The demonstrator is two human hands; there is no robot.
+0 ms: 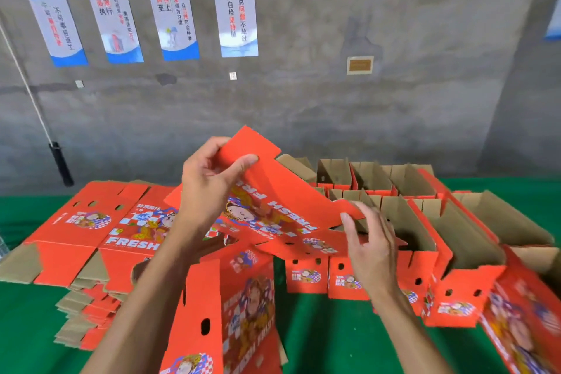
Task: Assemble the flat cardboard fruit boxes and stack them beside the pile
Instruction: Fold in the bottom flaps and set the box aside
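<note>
From my remote seat, the pile of flat boxes lies at the left on the green table; I cannot count its sheets, only that several layered edges show at its near side. Above it, four blue-and-white posters hang in a row on the grey wall. At centre my left hand grips the raised top flap of one red box, thumb and fingers pinched round the flap's edge. The box is held tilted above the table, partly unfolded. My right hand touches its lower right edge with fingers loosely extended, not clenched. To the right stand the assembled boxes, open-topped, packed side by side; I make out at least six.
</note>
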